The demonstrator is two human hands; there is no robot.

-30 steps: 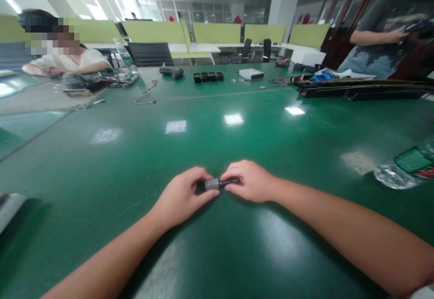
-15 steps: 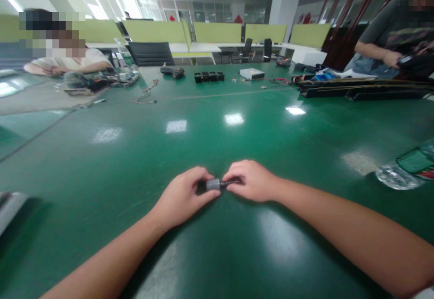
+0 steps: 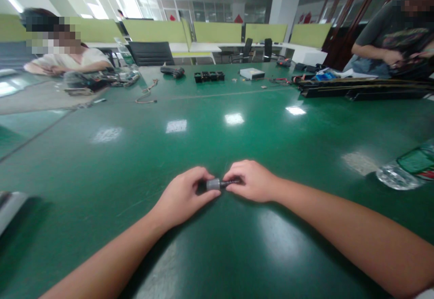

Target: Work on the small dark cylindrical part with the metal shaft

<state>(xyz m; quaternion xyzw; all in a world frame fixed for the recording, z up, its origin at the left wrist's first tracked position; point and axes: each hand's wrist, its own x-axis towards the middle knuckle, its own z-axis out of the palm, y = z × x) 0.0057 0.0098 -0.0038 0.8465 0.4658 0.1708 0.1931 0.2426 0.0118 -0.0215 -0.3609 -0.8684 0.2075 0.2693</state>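
Low over the green table, both hands meet at a small grey cylinder with a dark, ridged shaft coming out of its right end. My left hand curls around the cylinder, thumb below and fingers above. The fingertips of my right hand are closed on the shaft. The piece lies level, pointing left to right. Its exact kind is too small to make out, and the shaft's far end is partly hidden by my right fingers.
A clear plastic bottle lies at the right. A grey metal edge juts in at the left. Across the table are a black block, a white box, a cable and black rails. Two people are at the far sides.
A dark part at the cylinder's left end, inside my left hand, shows less now. My hands have hardly moved. The person at the right has shifted their hands slightly.
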